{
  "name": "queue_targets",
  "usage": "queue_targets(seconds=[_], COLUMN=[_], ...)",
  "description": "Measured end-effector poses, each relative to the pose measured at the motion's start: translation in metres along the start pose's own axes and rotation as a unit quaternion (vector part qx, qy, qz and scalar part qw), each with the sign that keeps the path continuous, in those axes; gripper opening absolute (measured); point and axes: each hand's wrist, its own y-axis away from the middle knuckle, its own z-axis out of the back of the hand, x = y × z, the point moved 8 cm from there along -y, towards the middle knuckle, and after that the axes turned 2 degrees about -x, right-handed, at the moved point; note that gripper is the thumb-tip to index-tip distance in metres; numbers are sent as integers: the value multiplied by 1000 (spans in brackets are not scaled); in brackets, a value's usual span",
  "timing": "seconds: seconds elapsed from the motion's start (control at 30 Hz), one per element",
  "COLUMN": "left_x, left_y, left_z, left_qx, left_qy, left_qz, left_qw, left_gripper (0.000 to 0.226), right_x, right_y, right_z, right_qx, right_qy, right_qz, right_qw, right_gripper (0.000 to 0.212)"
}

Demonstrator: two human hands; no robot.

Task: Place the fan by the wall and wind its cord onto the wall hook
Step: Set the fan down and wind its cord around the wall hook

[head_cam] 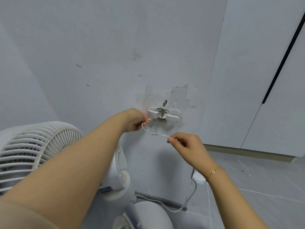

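Observation:
A white standing fan [33,146] stands at the lower left, close to the wall, its round base [148,215] on the floor below. A white winged hook [171,117] is stuck on the wall, with cord turns wound behind it and the plug [165,106] sticking up from its middle. The white cord [155,133] stretches between my hands just under the hook. My left hand [137,120] pinches it beside the hook's left wing. My right hand [186,144] pinches it lower right. From there the cord hangs down to the base.
White cabinet doors [264,80] with a dark vertical handle [280,60] fill the right side, above a brown plinth. The wall [99,55] is scuffed, with tape remnants around the hook. Grey floor tiles [255,195] lie at the lower right.

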Motion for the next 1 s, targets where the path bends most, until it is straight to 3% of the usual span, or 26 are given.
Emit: queue_targets(seconds=[0.13,0.37,0.53,0.73,0.9,1.0], left_x=[9,5,-1,-17,-24,-31], left_y=[-3,1,3,5,18,23], left_z=[-4,-1,0,10,15,16], left_qx=[37,50,30,-59,-41,-43], left_qy=[133,252,196,156,123,39], left_qz=[92,85,50,-39,-70,-133], left_qw=[986,963,979,985,989,989], left_gripper=[20,15,15,9,11,12], right_x=[6,33,51,64,70,68], right_y=[-2,-5,-9,-14,-16,-18], right_z=[12,9,15,32,42,48], right_qx=[-50,-109,-160,-232,-276,-290], right_qy=[-20,-20,-21,-50,-72,-127], right_qz=[10,55,85,102,115,102], right_qw=[998,992,983,966,951,943], right_gripper=[20,18,20,16,16,14])
